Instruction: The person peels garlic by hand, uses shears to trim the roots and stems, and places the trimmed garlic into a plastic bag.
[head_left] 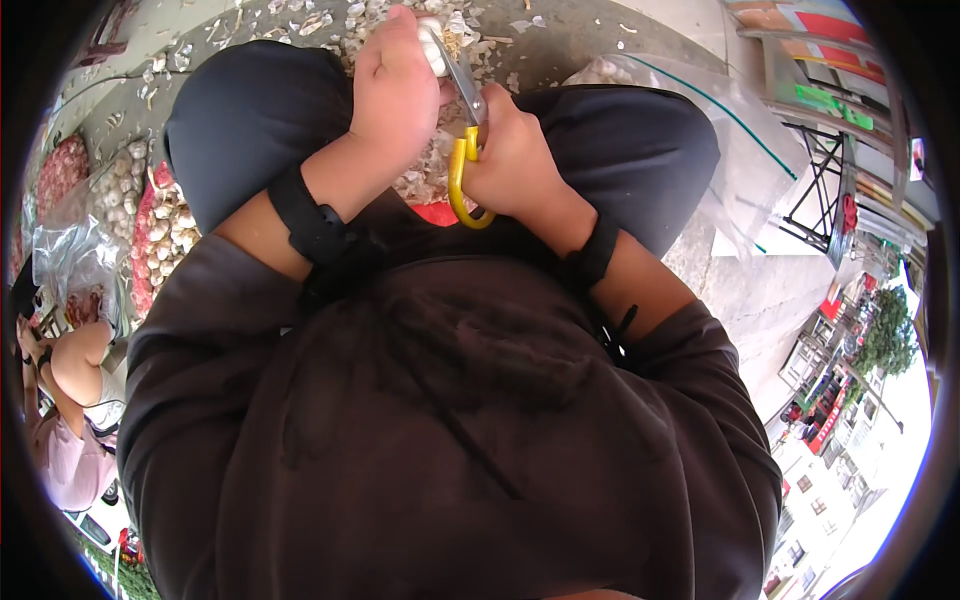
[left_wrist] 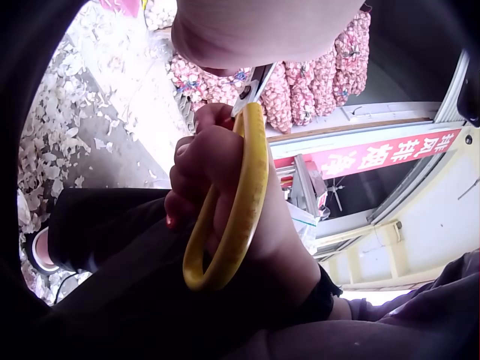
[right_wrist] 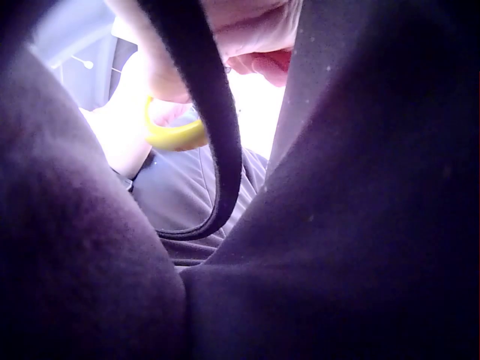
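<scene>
In the head view the left hand holds a white garlic bulb at the top, its fingers mostly hidden behind the hand. The right hand grips yellow-handled scissors, whose metal blades reach up to the bulb's side. A large yellow handle loop stands out in the left wrist view, with the curled right fingers beside it. Dark cloth and a black strap block most of the right wrist view; part of the yellow handle shows past them.
Garlic skins litter the ground. Net bags of garlic stand at the left, near another seated person. A clear plastic bag lies by the right knee. More filled net bags show in the left wrist view.
</scene>
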